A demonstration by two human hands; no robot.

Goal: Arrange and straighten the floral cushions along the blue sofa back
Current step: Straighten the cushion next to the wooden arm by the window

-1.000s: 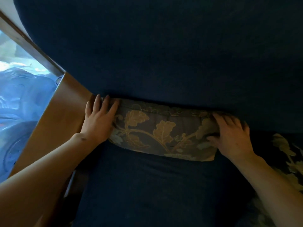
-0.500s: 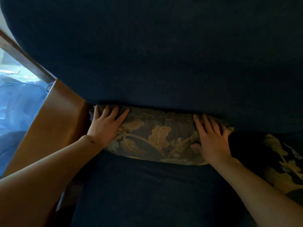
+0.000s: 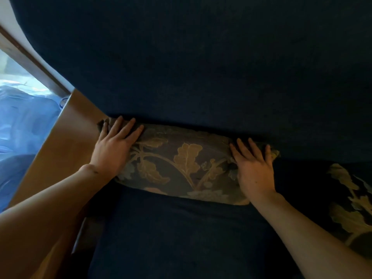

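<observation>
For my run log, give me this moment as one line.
step: straightening cushion | left hand: flat on floral cushion left end | right hand: flat on right end | second cushion: untouched

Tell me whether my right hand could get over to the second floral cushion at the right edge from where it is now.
Probably yes. The right hand lies flat on the floral cushion, holding nothing, and only bare blue seat separates it from the second cushion.

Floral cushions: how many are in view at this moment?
2. One floral cushion lies along the sofa back, under the left hand and right hand. A second cushion is cut off at the right edge. More may lie beyond the frame.
</observation>
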